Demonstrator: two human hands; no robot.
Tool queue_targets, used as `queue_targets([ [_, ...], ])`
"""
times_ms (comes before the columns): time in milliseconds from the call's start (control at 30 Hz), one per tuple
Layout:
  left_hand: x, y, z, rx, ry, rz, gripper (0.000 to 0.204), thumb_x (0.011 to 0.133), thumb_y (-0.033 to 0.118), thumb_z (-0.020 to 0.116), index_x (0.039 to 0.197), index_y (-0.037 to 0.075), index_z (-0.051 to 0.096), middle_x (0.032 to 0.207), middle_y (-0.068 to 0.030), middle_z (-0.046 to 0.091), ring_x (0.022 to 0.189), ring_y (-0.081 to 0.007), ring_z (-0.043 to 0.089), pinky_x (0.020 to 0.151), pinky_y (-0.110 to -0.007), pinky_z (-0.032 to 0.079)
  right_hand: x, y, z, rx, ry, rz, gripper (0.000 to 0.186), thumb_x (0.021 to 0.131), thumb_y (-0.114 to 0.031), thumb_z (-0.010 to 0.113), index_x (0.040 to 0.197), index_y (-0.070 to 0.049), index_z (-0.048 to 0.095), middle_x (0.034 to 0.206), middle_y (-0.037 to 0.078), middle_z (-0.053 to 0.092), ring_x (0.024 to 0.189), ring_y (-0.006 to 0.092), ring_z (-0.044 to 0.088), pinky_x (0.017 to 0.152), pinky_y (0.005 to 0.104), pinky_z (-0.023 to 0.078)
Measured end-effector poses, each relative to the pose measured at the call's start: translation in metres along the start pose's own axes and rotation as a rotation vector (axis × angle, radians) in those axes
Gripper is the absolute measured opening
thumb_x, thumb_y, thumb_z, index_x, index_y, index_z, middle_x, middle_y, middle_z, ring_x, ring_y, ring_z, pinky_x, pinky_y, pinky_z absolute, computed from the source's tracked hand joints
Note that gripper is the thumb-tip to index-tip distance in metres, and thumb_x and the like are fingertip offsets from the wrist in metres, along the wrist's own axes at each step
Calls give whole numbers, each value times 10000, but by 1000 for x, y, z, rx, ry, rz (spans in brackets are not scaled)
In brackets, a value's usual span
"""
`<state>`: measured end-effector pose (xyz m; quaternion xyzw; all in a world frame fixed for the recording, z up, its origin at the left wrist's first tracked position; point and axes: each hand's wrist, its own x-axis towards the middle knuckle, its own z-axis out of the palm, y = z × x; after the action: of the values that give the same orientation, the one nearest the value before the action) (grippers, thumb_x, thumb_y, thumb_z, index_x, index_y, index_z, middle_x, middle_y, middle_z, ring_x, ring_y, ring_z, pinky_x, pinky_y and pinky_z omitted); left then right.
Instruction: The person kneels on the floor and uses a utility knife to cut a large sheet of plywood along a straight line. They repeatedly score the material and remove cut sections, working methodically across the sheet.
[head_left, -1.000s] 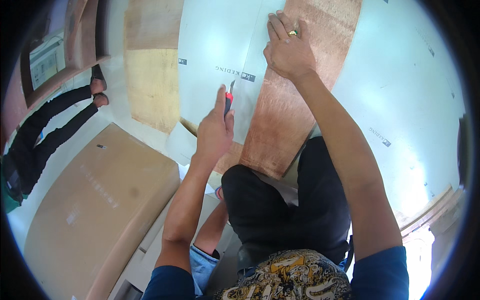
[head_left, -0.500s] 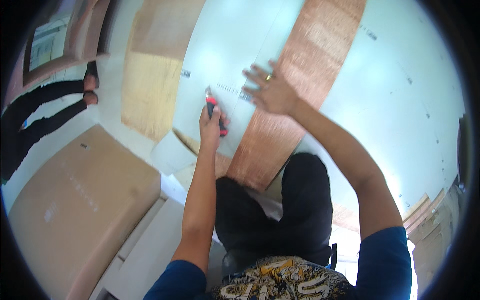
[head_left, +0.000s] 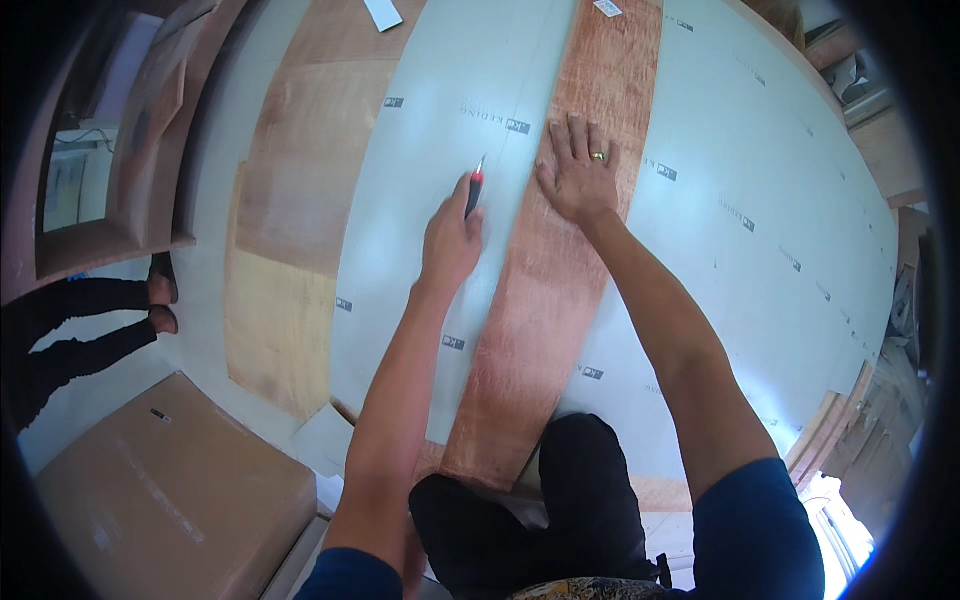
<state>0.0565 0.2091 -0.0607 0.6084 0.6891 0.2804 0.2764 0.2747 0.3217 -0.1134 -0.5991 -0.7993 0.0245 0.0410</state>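
My left hand (head_left: 450, 240) grips a red-and-black utility knife (head_left: 474, 194), its blade pointing away from me over a pale laminate sheet (head_left: 400, 200) with printed marks. Just to the right, my right hand (head_left: 580, 180) lies with fingers spread on a long reddish plywood strip (head_left: 530, 320), near its left edge, and wears a ring. The strip runs away from me between the left sheet and a wider pale laminate sheet (head_left: 750, 300) on the right.
Bare plywood boards (head_left: 280, 300) lie left of the sheets. A large cardboard carton (head_left: 170, 480) sits at lower left. Another person's legs (head_left: 90, 350) are at the left, beside a wooden frame (head_left: 145, 150). More timber (head_left: 880, 150) is piled at the right edge.
The view has shifted, showing more of the far end of the sheets. My right hand, lifted over the left sheet half a second ago, now rests on the strip. The knife stays in my left hand.
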Motion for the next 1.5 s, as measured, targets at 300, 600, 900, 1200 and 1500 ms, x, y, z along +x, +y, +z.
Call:
queue_targets([
  [300, 148, 36, 39, 125, -88, -69, 543, 1030, 153, 621, 1544, 31, 494, 1218, -315, 702, 1123, -482, 688, 973, -533, 537, 1, -4, -16, 92, -62, 29, 737, 1012, -531, 507, 1659, -197, 394, 1774, 101, 237, 1629, 369, 197, 1282, 667, 137],
  [600, 153, 45, 49, 266, -124, -80, 548, 1045, 150, 589, 1560, 16, 456, 1109, -301, 706, 1023, -479, 703, 901, -546, 562, 2, -1, -14, 179, -66, 53, 720, 1007, -530, 522, 1644, -210, 421, 1775, 91, 236, 1630, 356, 193, 1283, 670, 123],
  [900, 156, 35, 57, 129, -85, -52, 545, 1066, 150, 558, 1578, 18, 425, 1167, -303, 675, 1039, -473, 701, 903, -549, 566, 4, 1, -13, 205, -40, 48, 714, 999, -526, 537, 1625, -194, 456, 1765, 94, 260, 1619, 363, 217, 1277, 680, 136],
  [1200, 242, 53, 69, 127, -19, 45, 490, 1038, 129, 585, 1501, -2, 491, 1090, -299, 708, 1018, -484, 699, 890, -550, 556, 5, -1, -15, 235, -24, 57, 714, 1003, -522, 528, 1638, -205, 450, 1767, 98, 276, 1624, 366, 222, 1278, 679, 122],
  [1500, 272, 77, 65, 288, -148, -76, 435, 1023, 121, 578, 1434, -5, 508, 1072, -320, 729, 1028, -492, 721, 904, -577, 568, 5, 1, -19, 263, -108, 73, 725, 1006, -518, 521, 1655, -215, 412, 1783, 85, 223, 1644, 354, 165, 1286, 688, 104],
])
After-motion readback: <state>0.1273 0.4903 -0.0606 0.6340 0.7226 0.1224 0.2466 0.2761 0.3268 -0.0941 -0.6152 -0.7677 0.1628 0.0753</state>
